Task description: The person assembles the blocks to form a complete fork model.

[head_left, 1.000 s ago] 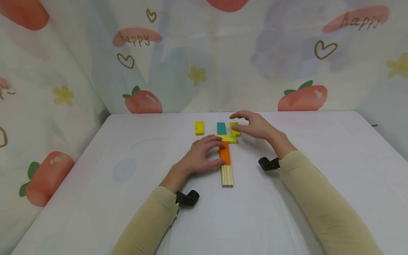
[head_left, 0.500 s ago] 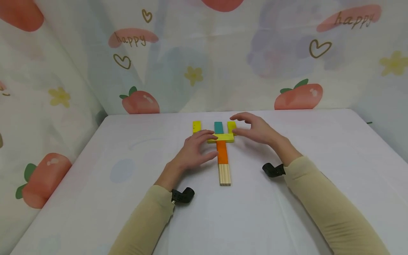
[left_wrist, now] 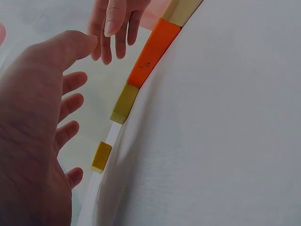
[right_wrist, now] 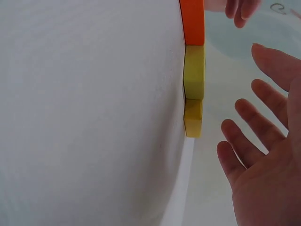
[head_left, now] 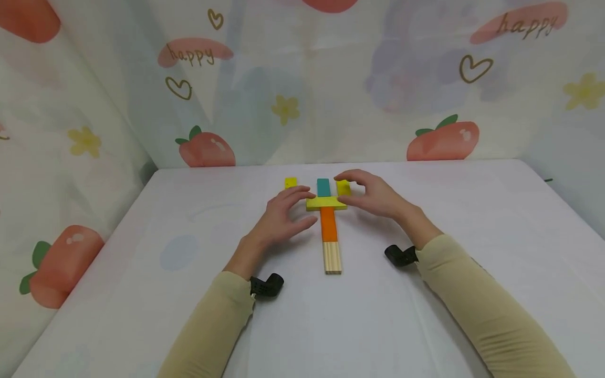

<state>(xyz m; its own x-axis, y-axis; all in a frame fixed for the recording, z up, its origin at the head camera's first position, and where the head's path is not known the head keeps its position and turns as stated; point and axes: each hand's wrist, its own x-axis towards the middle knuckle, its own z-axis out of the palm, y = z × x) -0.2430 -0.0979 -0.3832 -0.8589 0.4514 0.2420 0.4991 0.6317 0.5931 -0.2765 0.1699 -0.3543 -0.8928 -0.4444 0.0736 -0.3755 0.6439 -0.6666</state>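
Observation:
My left hand (head_left: pixel 282 216) hovers with loosely bent fingers to the left of an orange block (head_left: pixel 329 224), apart from it. My right hand (head_left: pixel 375 195) is held over the right yellow block (head_left: pixel 344 188), partly covering it. The right wrist view has this hand's fingers spread and holding nothing. A yellow-green block (head_left: pixel 326 202) lies crosswise at the orange block's far end. Beyond it lies a teal block (head_left: pixel 323 187). Another yellow block (head_left: pixel 290 182) on the left is partly hidden by the left hand. A striped plain wooden block (head_left: pixel 332 258) continues the orange one nearest me.
A white cloth covers the table (head_left: pixel 378 315). Behind and to the left hangs a patterned curtain (head_left: pixel 331 84) with fruit prints. Dark wrist cameras (head_left: pixel 267 285) sit on both wrists.
My left hand has drawn away leftward from the orange block, uncovering more of the crosswise yellow-green block. My right hand has come slightly nearer me. The blocks keep their arrangement.

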